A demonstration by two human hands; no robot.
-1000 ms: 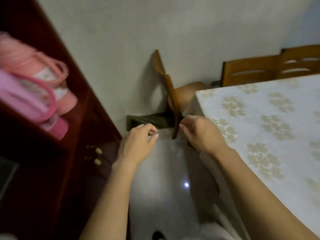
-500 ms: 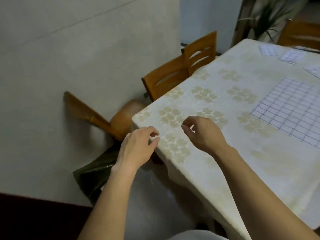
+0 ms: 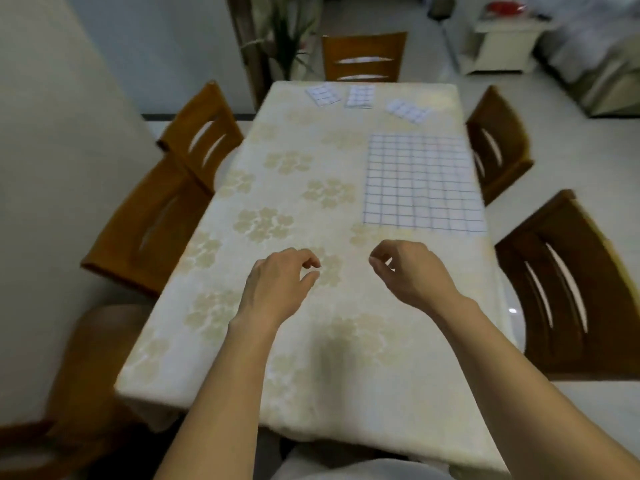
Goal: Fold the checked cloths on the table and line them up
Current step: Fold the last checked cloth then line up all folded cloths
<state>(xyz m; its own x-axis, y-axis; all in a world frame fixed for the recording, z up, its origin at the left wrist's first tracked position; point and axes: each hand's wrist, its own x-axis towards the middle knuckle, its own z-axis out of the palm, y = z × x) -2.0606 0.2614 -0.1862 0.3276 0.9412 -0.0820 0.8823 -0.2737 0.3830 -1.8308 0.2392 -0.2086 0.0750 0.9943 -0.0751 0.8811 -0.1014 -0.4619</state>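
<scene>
Hands: your left hand [image 3: 277,285] and right hand [image 3: 412,271] hover empty, fingers loosely curled | unfolded checked cloth [image 3: 420,183] lies flat, right side of surface [image 3: 277,341] | soft, light, limp; pinch its near corners | three folded cloths [image 3: 360,97] at far edge.

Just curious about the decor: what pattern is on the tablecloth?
Cream tablecloth with pale gold flower clusters, clearest in the head view.

Dim, soft indoor light w/ brighter floor at far right, whole frame slightly motion-blurred, wide-angle bending at edges, faint shadows under hands.
</scene>
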